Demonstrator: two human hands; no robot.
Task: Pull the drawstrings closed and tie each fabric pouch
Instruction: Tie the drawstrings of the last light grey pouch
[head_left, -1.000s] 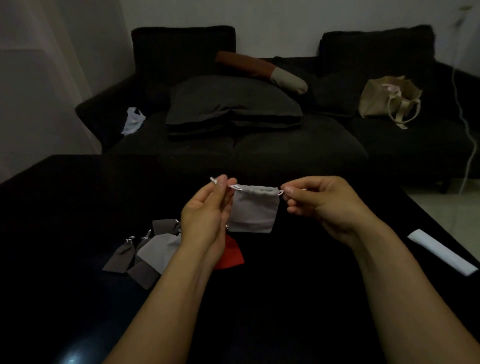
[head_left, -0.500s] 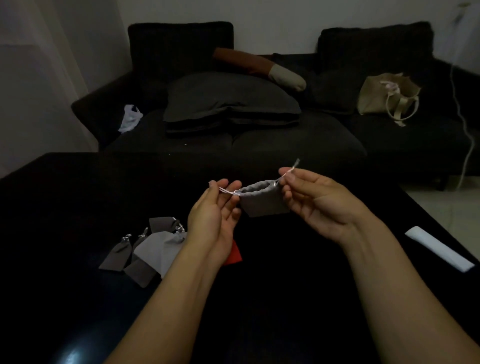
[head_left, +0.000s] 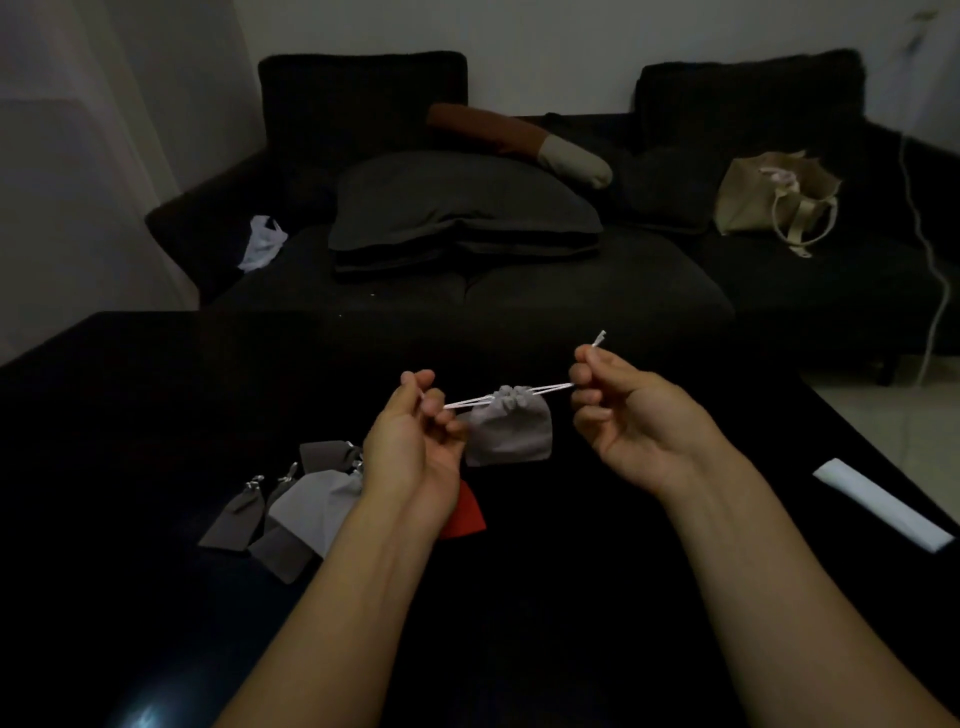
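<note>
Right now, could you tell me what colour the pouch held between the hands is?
Light grey pouch, with white drawstrings; the head view shows it.

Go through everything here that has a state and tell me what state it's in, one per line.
Held pouch: mouth cinched shut, not yet tied.
Drawstrings: pulled taut to both sides.
Left hand: pinching left strings.
Right hand: pinching right strings.
Grey pouches: lying flat on the table.
Tote bag: open, upright.
</note>
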